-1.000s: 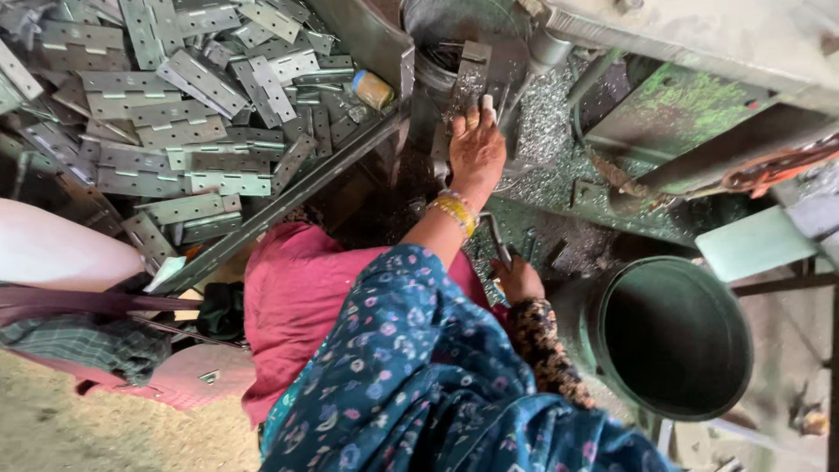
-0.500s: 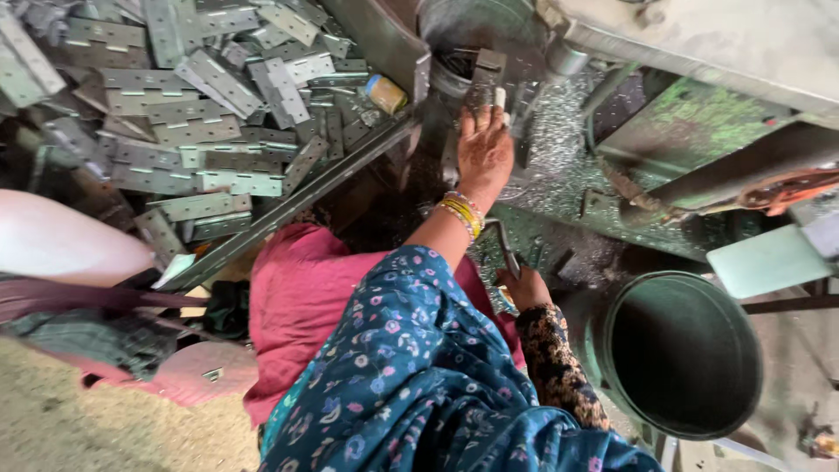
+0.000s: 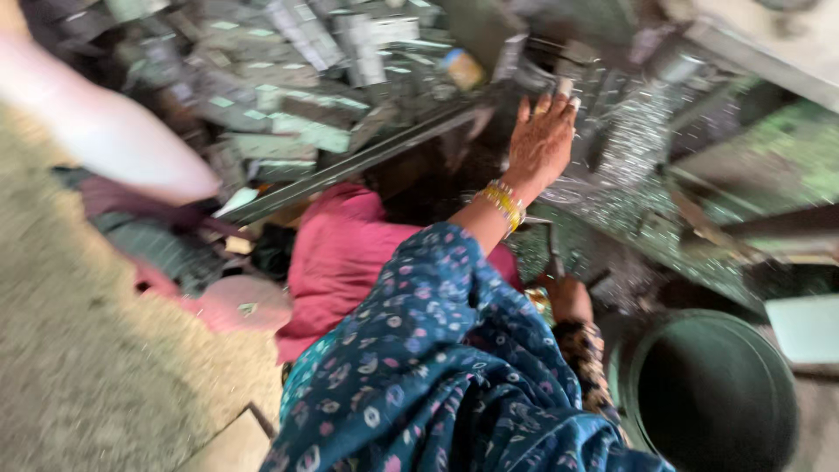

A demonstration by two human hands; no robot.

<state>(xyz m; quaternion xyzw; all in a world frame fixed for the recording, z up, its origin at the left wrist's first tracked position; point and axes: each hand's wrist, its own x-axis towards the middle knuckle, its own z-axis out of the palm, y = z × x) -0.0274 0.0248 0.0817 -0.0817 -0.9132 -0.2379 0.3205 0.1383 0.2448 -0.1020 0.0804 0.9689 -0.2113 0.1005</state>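
Beyond the fingertips of the left hand [image 3: 540, 140], a small metal piece [image 3: 566, 86] is being touched at the machine bed.
Fingers are being held loosely together, pointing up-right; the right hand [image 3: 568, 297], lower and farther off, is being blurred beyond telling.

The view swung and blurred, so the pile of metal hinges [image 3: 288, 96] slid toward the upper left and the dark bucket [image 3: 712, 393] sank to the lower right corner. The left hand [image 3: 540, 144] lifted slightly away from the bucket, fingers spreading, while the right hand [image 3: 568, 297] stayed beside the bucket's rim.
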